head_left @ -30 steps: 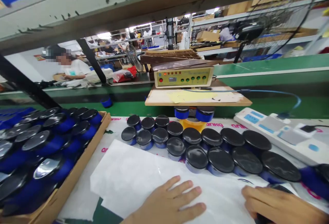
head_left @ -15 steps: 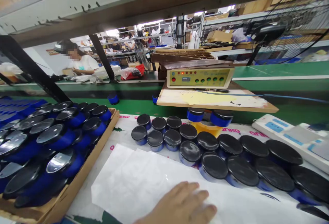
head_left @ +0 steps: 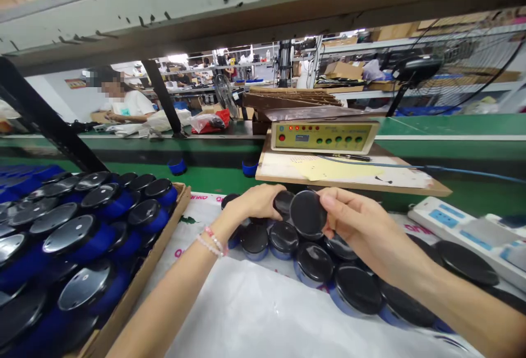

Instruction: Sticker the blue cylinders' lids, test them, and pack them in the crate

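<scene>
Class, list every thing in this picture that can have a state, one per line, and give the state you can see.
Left hand: closed on a small black-lidded jar.
Right hand: holding a lifted black-lidded jar, lid facing the camera.
Jars on the table: lids on, standing upright in rows.
Jars in the cardboard box: lids on, piled and tilted.
Control box: red lights lit.
White sheet: lying flat.

Work surface [head_left: 193, 210], white printed cover: black-lidded blue jars [head_left: 312, 265] clustered centre; cardboard tray [head_left: 135, 287] lower left; white sheet [head_left: 263, 319] bottom centre; power strip [head_left: 464, 232] right.
</scene>
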A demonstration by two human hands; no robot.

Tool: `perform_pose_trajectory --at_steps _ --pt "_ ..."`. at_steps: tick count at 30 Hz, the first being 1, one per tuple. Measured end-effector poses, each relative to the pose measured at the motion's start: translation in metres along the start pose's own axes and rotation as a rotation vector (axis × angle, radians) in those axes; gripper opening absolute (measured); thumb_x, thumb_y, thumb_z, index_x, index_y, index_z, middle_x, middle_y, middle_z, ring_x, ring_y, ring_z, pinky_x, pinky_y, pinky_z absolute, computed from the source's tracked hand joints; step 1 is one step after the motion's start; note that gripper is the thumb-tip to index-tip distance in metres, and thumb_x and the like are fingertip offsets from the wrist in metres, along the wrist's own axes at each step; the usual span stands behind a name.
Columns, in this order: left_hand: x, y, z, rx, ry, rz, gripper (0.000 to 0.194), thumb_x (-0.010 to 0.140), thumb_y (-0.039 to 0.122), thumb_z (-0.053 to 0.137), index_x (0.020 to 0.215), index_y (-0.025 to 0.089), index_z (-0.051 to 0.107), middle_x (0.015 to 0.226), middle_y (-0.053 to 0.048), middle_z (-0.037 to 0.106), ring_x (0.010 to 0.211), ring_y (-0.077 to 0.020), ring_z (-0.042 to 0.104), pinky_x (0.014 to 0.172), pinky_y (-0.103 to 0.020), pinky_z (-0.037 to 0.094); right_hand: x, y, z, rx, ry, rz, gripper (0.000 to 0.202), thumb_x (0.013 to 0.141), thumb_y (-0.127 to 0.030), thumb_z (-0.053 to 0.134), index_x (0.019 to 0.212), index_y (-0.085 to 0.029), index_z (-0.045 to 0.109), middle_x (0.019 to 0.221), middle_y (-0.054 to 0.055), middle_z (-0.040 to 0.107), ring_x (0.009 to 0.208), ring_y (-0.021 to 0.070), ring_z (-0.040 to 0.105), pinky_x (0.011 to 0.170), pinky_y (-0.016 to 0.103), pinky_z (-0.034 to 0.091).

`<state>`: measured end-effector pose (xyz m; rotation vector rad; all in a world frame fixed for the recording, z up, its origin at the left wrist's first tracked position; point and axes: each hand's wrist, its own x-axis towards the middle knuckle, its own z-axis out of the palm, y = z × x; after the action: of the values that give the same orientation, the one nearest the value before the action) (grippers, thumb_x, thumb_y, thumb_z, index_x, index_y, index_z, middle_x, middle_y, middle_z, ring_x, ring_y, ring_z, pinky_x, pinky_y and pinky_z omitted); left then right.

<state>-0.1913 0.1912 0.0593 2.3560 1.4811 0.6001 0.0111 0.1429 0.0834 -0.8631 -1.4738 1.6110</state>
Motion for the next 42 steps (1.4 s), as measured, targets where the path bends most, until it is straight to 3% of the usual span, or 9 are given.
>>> perform_pose_trajectory --at_steps 3,5,9,13,15,19,22,27,42 --pt "-0.04 0.021 -0.008 0.004 0.11 -0.03 0.044 0.068 0.025 0.071 0.11 0.022 0.056 0.111 -0.004 0.066 0.101 -0.0252 0.062 0.086 -0.037 0.05 -0.005 0.005 -0.001 0.084 0.016 0.038 0.028 0.082 -0.045 0.061 0.075 -0.018 0.058 0.072 0.001 0.051 0.063 0.012 0.044 0.057 0.024 0.039" --pt "-0.083 0.037 0.002 -0.025 0.172 -0.085 0.056 0.07 0.022 0.068 0.121 0.024 0.047 0.116 -0.003 0.064 0.105 -0.0222 0.061 0.089 -0.035 0.05 -0.01 0.012 -0.003 0.068 0.01 0.08 0.029 0.084 -0.046 0.058 0.074 -0.018 0.057 0.074 0.001 0.05 0.067 0.0133 0.045 0.061 0.025 0.04" --pt "-0.17 0.062 0.063 -0.143 0.229 -0.289 0.072 0.06 0.012 0.069 0.125 0.031 0.044 0.118 -0.001 0.064 0.104 -0.0229 0.064 0.087 -0.034 0.055 -0.033 0.031 0.001 -0.102 -0.106 0.211 0.033 0.083 -0.049 0.058 0.07 -0.019 0.051 0.072 -0.001 0.044 0.066 0.0127 0.041 0.059 0.023 0.036" --pt "-0.215 0.076 0.116 -0.326 0.313 -0.552 0.074 0.059 0.024 0.079 0.125 0.029 0.044 0.116 -0.004 0.065 0.099 -0.0251 0.066 0.084 -0.036 0.058 -0.071 0.055 0.014 -0.205 -0.206 0.459 0.04 0.08 -0.057 0.057 0.068 -0.02 0.05 0.058 -0.004 0.037 0.052 0.01 0.031 0.047 0.022 0.028" --pt "-0.221 0.078 0.124 -0.353 0.356 -0.534 0.075 0.062 0.032 0.08 0.127 0.031 0.043 0.118 -0.003 0.064 0.101 -0.0248 0.065 0.086 -0.037 0.057 -0.084 0.066 0.02 -0.241 -0.185 0.503 0.04 0.081 -0.058 0.055 0.069 -0.021 0.051 0.059 -0.003 0.041 0.054 0.0109 0.036 0.048 0.022 0.031" --pt "-0.222 0.077 0.124 -0.349 0.392 -0.424 0.071 0.068 0.039 0.076 0.129 0.032 0.041 0.122 -0.004 0.062 0.108 -0.0252 0.06 0.089 -0.04 0.055 -0.09 0.081 0.031 -0.31 -0.137 0.449 0.042 0.085 -0.06 0.047 0.071 -0.021 0.051 0.063 -0.002 0.041 0.06 0.0125 0.04 0.052 0.022 0.036" --pt "-0.222 0.077 0.123 -0.356 0.39 -0.402 0.072 0.069 0.036 0.077 0.131 0.03 0.041 0.122 -0.005 0.061 0.108 -0.0264 0.06 0.089 -0.043 0.054 -0.085 0.084 0.038 -0.33 -0.126 0.428 0.042 0.087 -0.06 0.045 0.072 -0.021 0.05 0.063 -0.003 0.038 0.057 0.0111 0.036 0.052 0.021 0.035" --pt "-0.22 0.078 0.12 -0.362 0.368 -0.417 0.073 0.068 0.029 0.078 0.131 0.03 0.04 0.122 -0.004 0.061 0.108 -0.0255 0.06 0.089 -0.042 0.054 -0.084 0.085 0.045 -0.334 -0.141 0.405 0.042 0.088 -0.059 0.044 0.075 -0.02 0.051 0.068 -0.001 0.047 0.064 0.0125 0.043 0.056 0.022 0.037" --pt "-0.219 0.08 0.116 -0.333 0.384 -0.42 0.071 0.068 0.031 0.078 0.129 0.028 0.042 0.119 -0.003 0.063 0.105 -0.0234 0.061 0.088 -0.039 0.055 -0.087 0.09 0.048 -0.443 -0.128 0.34 0.036 0.09 -0.054 0.043 0.079 -0.021 0.052 0.072 0.0 0.058 0.07 0.0153 0.053 0.061 0.025 0.04"
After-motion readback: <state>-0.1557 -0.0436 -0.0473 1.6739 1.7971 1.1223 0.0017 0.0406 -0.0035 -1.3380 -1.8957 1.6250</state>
